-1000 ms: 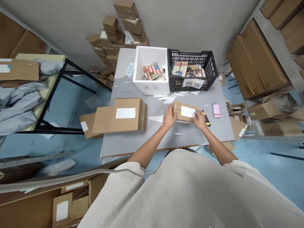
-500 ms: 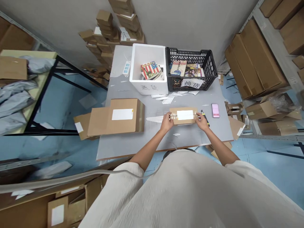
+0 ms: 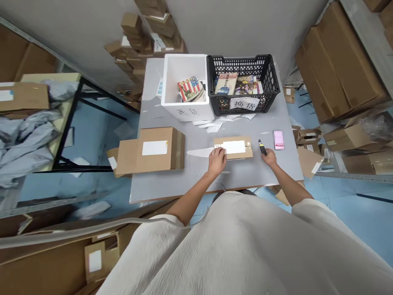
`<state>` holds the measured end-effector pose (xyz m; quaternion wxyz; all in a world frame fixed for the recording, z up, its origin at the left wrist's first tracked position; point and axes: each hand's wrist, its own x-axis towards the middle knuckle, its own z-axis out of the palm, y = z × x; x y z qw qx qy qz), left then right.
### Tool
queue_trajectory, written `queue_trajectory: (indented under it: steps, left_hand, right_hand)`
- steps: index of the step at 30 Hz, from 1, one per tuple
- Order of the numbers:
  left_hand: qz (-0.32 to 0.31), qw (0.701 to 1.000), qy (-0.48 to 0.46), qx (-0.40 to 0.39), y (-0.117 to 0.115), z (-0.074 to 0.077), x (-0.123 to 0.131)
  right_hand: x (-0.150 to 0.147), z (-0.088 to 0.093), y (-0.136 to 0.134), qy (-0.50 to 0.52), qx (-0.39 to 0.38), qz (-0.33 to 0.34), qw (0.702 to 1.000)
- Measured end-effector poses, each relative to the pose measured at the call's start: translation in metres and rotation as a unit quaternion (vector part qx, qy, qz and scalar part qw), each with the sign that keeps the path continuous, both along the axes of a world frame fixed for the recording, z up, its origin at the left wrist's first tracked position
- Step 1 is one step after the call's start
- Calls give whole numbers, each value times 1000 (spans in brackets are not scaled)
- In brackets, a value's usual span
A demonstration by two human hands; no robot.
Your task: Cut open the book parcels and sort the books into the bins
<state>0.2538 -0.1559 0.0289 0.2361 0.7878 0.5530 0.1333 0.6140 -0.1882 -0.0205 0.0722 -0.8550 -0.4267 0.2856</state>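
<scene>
A small flat cardboard box (image 3: pixel 248 153) with a white label lies on the grey table. My left hand (image 3: pixel 217 160) is on its front left corner, fingers bent over the top and gripping the edge. To the right of the box, my right hand (image 3: pixel 269 157) has its fingers closed round the lower end of a black and yellow box cutter (image 3: pixel 262 147), which points up and away from me. Whether its blade is out is too small to tell. A pink-screened phone (image 3: pixel 278 140) lies just beyond the right hand.
A larger labelled carton (image 3: pixel 156 162) stands on the table's left. At the back are a white foam bin (image 3: pixel 187 110) and a black crate (image 3: pixel 245 105), both holding books. Paper scraps (image 3: pixel 215 126) lie before them. Shelves with cartons (image 3: pixel 334 65) flank the right side.
My right hand has left the small box's right end and taken hold of the box cutter. My left hand has shifted from the box's left end to its front left corner.
</scene>
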Motion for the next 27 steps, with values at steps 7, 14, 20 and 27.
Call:
queue_trajectory:
  steps: [7, 14, 20, 27]
  left_hand:
    - [-2, 999, 34, 13, 1, -4, 0]
    - [17, 999, 28, 5, -3, -5, 3]
    - [16, 1000, 8, -10, -3, -5, 2]
    - [8, 1000, 13, -17, -4, -2, 0]
  right_hand:
    - [2, -19, 16, -48, -62, 64, 995]
    - [7, -36, 24, -29, -51, 73, 996]
    - [11, -34, 20, 31, 8, 28, 999]
    - [14, -3, 16, 218, 94, -120, 964]
